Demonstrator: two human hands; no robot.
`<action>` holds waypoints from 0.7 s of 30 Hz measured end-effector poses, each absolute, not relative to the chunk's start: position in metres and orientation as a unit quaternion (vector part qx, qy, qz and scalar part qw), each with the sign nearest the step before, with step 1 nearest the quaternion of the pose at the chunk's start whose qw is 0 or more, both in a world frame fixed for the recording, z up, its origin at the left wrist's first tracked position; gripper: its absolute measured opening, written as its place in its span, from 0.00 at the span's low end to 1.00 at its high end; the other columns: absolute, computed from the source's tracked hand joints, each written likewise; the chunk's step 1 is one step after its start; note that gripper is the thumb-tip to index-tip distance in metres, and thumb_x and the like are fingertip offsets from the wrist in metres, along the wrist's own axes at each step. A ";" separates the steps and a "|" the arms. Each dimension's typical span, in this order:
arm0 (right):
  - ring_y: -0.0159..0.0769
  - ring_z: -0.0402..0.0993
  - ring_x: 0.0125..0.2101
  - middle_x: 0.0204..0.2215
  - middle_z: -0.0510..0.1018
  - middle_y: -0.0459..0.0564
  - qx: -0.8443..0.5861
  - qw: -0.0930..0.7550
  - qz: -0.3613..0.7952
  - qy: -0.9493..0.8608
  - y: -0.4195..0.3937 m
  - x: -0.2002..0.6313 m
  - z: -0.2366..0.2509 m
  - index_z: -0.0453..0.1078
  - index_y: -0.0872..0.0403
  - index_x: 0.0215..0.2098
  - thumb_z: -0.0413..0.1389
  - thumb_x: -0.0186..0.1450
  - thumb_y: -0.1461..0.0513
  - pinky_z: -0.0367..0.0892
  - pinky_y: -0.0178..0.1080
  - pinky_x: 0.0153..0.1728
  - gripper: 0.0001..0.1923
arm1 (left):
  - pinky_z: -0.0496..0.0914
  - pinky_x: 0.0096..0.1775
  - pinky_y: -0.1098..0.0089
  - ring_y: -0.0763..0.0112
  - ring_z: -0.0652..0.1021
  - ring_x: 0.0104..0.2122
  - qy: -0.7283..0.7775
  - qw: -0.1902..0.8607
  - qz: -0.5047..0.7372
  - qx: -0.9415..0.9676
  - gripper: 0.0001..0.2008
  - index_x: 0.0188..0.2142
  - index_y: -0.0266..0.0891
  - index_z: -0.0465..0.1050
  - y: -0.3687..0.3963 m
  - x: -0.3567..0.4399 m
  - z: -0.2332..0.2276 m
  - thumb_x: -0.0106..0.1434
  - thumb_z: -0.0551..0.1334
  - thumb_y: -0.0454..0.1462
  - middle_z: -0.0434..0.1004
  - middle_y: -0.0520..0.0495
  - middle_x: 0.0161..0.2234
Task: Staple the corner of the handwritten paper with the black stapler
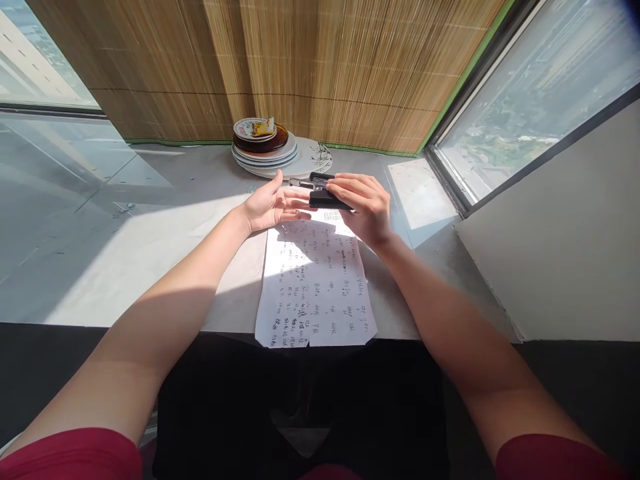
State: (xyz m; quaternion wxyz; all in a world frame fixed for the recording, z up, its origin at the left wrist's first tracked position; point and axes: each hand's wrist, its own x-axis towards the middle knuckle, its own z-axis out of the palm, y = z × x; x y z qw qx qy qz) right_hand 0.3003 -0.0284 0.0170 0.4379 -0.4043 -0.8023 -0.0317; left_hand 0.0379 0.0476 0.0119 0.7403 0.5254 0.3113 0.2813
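A grey stone-like sill fills the middle band of the frame, lit by hard sunlight on its near half and shaded toward the back. Behind it, across the upper centre, hangs a bamboo blind with a green edge. Window panes close off the upper left and upper right, and a plain white wall stands at the right.

In the centre, a sheet of paper covered in handwritten characters lies flat on the sill, its near edge overhanging the front lip. At the back, just above the hands, sits a stack of plates, the top one holding a yellow scrap.

At the paper's far end, the right hand curls palm-down over a black stapler, gripping it from above. The left hand is open, palm up, fingers spread loosely, touching the stapler's left end. The stapler sits over the paper's top edge.
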 end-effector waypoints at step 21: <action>0.47 0.78 0.57 0.50 0.85 0.46 -0.397 0.347 -0.144 -0.837 -0.027 0.297 0.020 0.75 0.39 0.55 0.53 0.79 0.59 0.69 0.58 0.61 0.12 | 0.77 0.26 0.76 0.68 0.83 0.27 0.334 0.803 0.257 0.422 0.40 0.48 0.32 0.82 0.053 0.036 0.017 0.79 0.44 0.63 0.86 0.31 0.37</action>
